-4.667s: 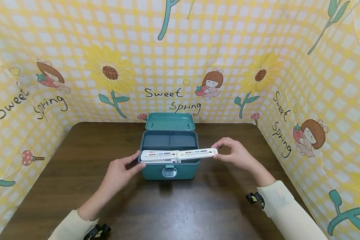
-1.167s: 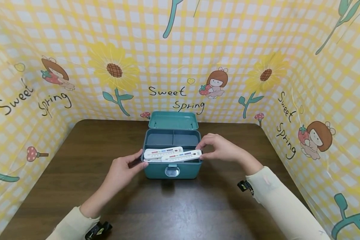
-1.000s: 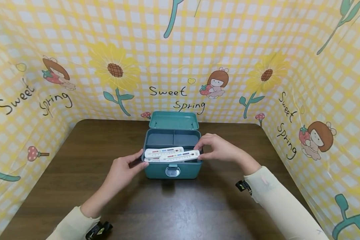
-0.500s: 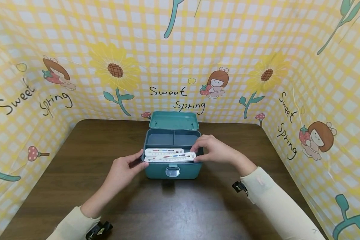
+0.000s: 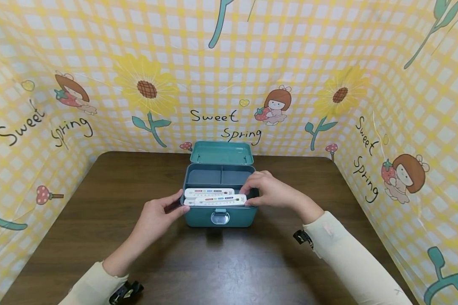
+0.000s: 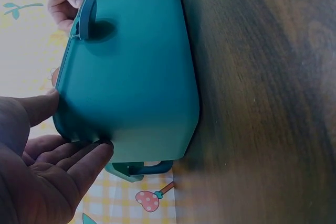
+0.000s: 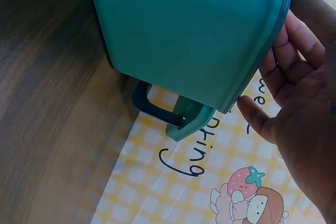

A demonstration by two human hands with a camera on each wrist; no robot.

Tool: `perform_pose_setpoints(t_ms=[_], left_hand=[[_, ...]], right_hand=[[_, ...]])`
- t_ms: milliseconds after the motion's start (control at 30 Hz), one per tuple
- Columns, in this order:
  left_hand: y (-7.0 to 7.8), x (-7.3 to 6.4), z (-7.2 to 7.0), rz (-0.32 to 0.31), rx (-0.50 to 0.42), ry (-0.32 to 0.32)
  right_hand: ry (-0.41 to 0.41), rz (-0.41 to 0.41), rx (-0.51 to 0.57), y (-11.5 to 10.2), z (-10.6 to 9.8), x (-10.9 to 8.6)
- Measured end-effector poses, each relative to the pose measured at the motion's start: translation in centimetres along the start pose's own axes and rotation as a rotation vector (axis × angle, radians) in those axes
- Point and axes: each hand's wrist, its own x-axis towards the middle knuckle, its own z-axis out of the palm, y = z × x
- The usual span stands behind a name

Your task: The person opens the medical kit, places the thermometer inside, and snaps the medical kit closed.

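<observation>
A teal storage box stands on the table with its lid up. My left hand holds its front left corner, thumb at the front rim and fingers along the side wall in the left wrist view. Two flat white strips with coloured marks and a printed scale show inside the front part of the box. The nearer strip lies lengthwise, its right end between the thumb and fingers of my right hand. Just behind it lies the other white strip, partly covered. More white shows under them at the left.
Behind the strips, a grey-blue tray with two compartments sits in the box. The raised lid leans back near the checked cloth. A metal clasp hangs at the front. Dark wooden table surrounds the box.
The nearer strip was first held out past the box's right side. My right hand has brought it left and down into the box, where it now lies nearly level. My left hand stays at the corner.
</observation>
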Motion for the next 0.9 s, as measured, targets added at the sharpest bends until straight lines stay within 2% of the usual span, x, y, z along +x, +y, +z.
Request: perform_pose_setpoints(t_ms=[900], left_hand=[[0.0,-0.1,0.1,0.005,0.001,0.006]], right_hand=[[-0.028,-0.096,-0.049,0.2,1.0,1.4]])
